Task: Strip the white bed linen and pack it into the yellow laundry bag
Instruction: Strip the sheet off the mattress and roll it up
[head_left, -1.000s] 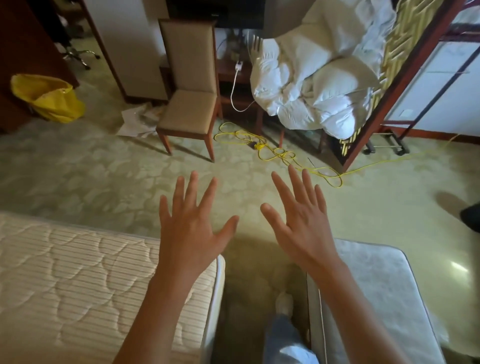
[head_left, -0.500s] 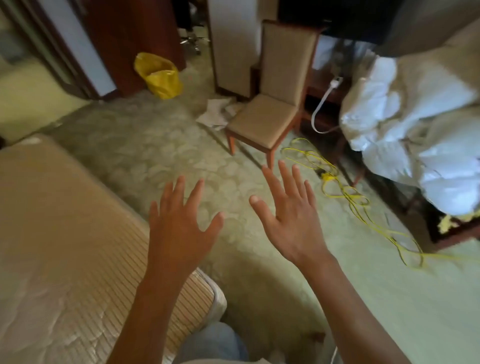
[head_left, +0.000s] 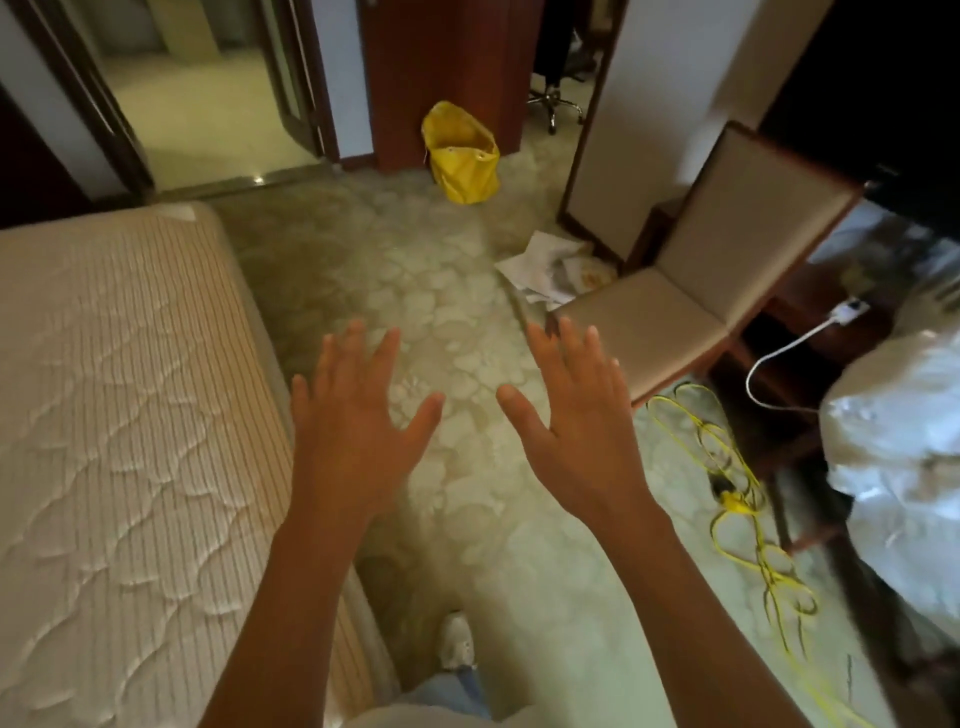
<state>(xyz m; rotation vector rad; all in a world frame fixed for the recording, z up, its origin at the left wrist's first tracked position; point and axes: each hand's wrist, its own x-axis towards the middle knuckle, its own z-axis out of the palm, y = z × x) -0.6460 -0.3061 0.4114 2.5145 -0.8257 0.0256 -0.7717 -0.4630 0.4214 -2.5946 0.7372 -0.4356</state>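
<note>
Both hands are held out in front of the person, palms down above the patterned carpet (head_left: 447, 322), and neither has hold of anything. The left hand (head_left: 358, 431) has its fingers straight and spread, with the thumb splayed towards the right hand (head_left: 576, 431), which mirrors it with fingers fanned and pointing away from the body. The yellow laundry bag (head_left: 462, 156) stands upright on the floor at the far side of the room, against a dark wooden panel (head_left: 441, 67), its long axis vertical and its mouth gaping upward. The white bed linen (head_left: 898, 457) is bundled in a crumpled heap at the right edge of view, well apart from the bag, with no clear long axis. The bare quilted mattress (head_left: 130, 415) fills the left side, its long edge running away from the person. A cushioned chair (head_left: 691, 291) stands between bag and linen, with loose papers (head_left: 545, 270) beside it and a tangled yellow cable (head_left: 737, 493) on the floor near its legs.
</note>
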